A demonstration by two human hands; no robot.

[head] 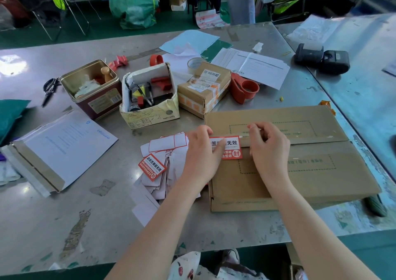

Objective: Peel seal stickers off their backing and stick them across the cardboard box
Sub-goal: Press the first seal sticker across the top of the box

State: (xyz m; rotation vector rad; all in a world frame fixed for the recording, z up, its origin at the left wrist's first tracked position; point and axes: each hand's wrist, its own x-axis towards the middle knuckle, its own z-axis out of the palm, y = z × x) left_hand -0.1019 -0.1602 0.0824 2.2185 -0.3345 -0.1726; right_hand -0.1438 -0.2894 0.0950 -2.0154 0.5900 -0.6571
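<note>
Both hands on one red-and-white seal sticker point(230, 148) lying across the flap seam of the flat cardboard box point(300, 172), near the box's left end. Left hand point(202, 153) fingers loosely curled, thumb pressing down on the sticker's left part, covering some of the print; palm over the box's left edge. Right hand point(267, 147) curled at the sticker's right edge, fingertips pinched together just above the seam; whether it pinches the sticker's corner or only presses it is hard to tell, fingers hide the contact. Sticker looks mostly flat on the cardboard, straddling upper and lower flaps.

Just left of the left hand, touching its wrist side: messy pile of backing papers point(162, 172) on the desk point(85, 226), with one unpeeled seal sticker on top point(152, 167), tilted. Beyond the left hand: open white box of tools point(150, 99), a metal tin point(92, 87) to its left, and a small taped parcel point(203, 89) straight ahead between the hands' line and the far side. Red tape dispenser point(244, 87) beyond the right hand. Far left of the left hand: white mailer envelope point(62, 149). Scissors point(49, 89) past the tin. Black handheld printer point(321, 59) far beyond the right hand.
</note>
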